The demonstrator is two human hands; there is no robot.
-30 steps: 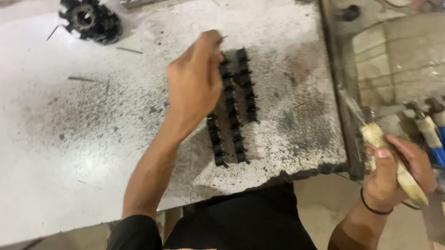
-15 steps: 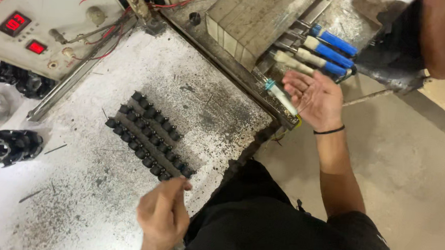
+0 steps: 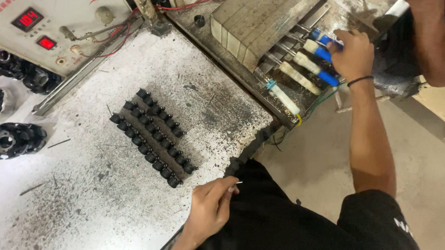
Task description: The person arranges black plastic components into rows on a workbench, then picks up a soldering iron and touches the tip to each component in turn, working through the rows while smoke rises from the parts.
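Observation:
My left hand (image 3: 211,207) rests at the near edge of the speckled white workbench (image 3: 100,194) and pinches a thin metal pin (image 3: 237,182) between its fingertips. Just beyond it lie three rows of small black parts (image 3: 152,135) on the bench. My right hand (image 3: 351,54), with a black band at the wrist, reaches to the far right and closes over a blue-handled rod (image 3: 320,37). That rod sits among several cream and blue handled rods (image 3: 300,77) stuck into a grey metal block (image 3: 254,19).
A control box (image 3: 44,11) with two red displays and red wires stands at the back left. Black round toothed parts (image 3: 10,139) lie at the left edge. Another person's arm (image 3: 433,40) is at the top right, above a concrete floor.
My right hand has gone from holding a cream-handled rod by my side, through an open palm, to gripping the handles at the block. My left hand drew back from the black parts to the bench edge.

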